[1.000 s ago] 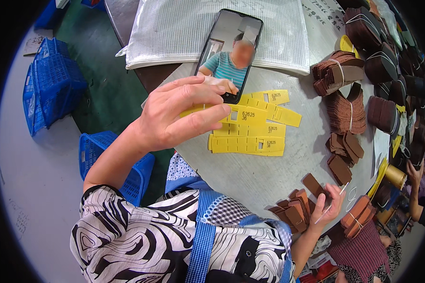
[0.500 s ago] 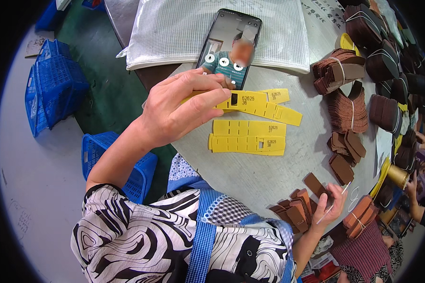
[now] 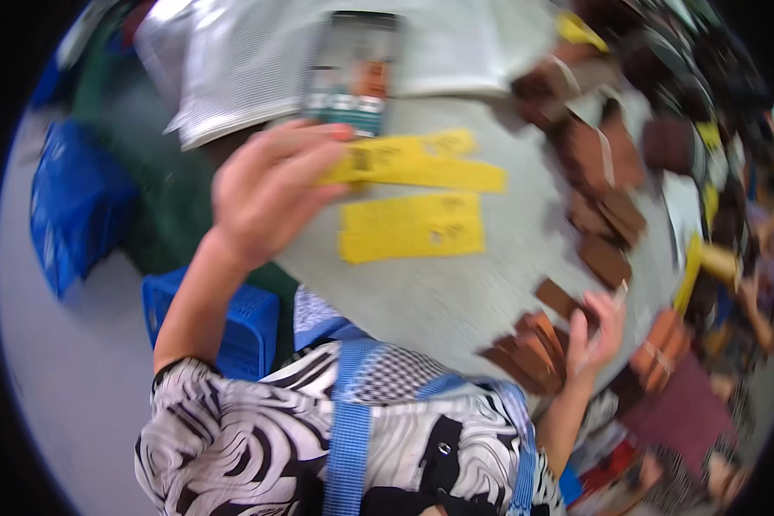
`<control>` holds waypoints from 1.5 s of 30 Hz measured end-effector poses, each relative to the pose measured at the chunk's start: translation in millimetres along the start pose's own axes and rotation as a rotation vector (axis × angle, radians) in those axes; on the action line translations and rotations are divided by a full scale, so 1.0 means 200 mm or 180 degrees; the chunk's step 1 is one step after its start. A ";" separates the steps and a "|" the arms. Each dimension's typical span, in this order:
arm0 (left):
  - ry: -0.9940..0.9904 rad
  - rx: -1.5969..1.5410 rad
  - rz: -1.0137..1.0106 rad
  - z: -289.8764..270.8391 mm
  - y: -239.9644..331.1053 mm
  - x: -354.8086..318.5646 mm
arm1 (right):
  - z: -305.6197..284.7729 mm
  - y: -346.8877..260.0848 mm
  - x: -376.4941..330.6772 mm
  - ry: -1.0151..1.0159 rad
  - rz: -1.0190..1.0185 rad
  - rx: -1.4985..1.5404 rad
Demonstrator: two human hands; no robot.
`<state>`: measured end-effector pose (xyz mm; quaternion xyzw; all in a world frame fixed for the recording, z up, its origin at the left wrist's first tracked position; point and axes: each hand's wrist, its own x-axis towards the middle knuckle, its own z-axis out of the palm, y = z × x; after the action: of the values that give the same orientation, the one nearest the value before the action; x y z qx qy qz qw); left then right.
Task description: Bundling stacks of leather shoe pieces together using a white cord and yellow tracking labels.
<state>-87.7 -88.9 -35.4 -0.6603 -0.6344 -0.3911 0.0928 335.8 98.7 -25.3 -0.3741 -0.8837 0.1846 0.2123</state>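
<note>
Black phone (image 3: 353,82) near yellow strips (image 3: 417,169)

The phone (image 3: 354,73) lies partly on the pouch (image 3: 249,77) atop the desk (image 3: 430,301); strips (image 3: 408,228) lie before the phone, bundles (image 3: 589,155) to its right.

A bare lane of tabletop (image 3: 533,225) ran between the yellow strips (image 3: 413,225) and the brown bundles (image 3: 589,159). The phone (image 3: 353,73) and white mesh bag (image 3: 236,77) blocked the far side.
</note>
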 end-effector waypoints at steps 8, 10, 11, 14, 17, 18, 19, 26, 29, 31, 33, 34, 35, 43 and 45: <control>0.0309 0.0127 -0.0182 -0.09 -0.02 -0.14 | 0.03 -0.04 0.12 -0.0263 -0.0934 0.0274; 0.0293 0.0016 -0.0281 -0.06 0.04 -0.09 | 0.00 -0.02 0.12 -0.0206 -0.0878 0.0419; 0.0295 0.0027 -0.0249 -0.05 0.09 -0.06 | -0.01 -0.02 0.13 -0.0218 -0.0879 0.0593; -0.0033 -0.0063 -0.0182 -0.02 0.27 0.03 | 0.00 0.01 0.22 0.0552 -0.0810 0.0088; -0.0439 -0.0623 -0.0040 0.08 0.45 0.10 | 0.02 0.06 0.28 0.0632 -0.1004 -0.0271; -0.0572 -0.0880 0.0154 0.14 0.48 0.13 | 0.04 0.10 0.31 0.0647 -0.1036 -0.0377; -0.0651 -0.1149 0.0203 0.21 0.52 0.15 | 0.04 0.13 0.31 0.0719 -0.0961 -0.0343; -0.0724 -0.1515 0.0408 0.34 0.73 0.22 | 0.00 0.05 0.23 0.1081 -0.0990 -0.0347; -0.0698 -0.1614 0.0320 0.34 0.72 0.24 | 0.01 0.00 0.12 0.0706 -0.1072 -0.0602; -0.0832 -0.1528 0.0116 0.35 0.69 0.24 | 0.04 0.01 0.06 0.0269 -0.0881 -0.0232; -0.0929 -0.1534 0.0065 0.37 0.69 0.25 | 0.01 0.01 0.05 0.0266 -0.0483 0.0297; -0.1010 -0.1555 0.0021 0.38 0.69 0.25 | -0.01 0.02 0.04 0.0262 -0.0085 0.0800; -0.1022 -0.1560 0.0010 0.39 0.69 0.26 | -0.02 0.05 0.02 0.0206 0.0257 0.1106; -0.1185 -0.1764 0.0298 0.52 0.72 0.40 | -0.07 0.12 -0.07 0.0715 0.1151 0.2425; -0.1204 -0.1658 0.0256 0.52 0.71 0.41 | -0.02 0.17 -0.04 0.0801 0.0904 0.2707</control>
<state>73.2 13.2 -1.0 -0.7473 -0.4924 -0.4067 -0.1834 362.2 115.0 -40.3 -0.3906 -0.6369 0.5110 0.4250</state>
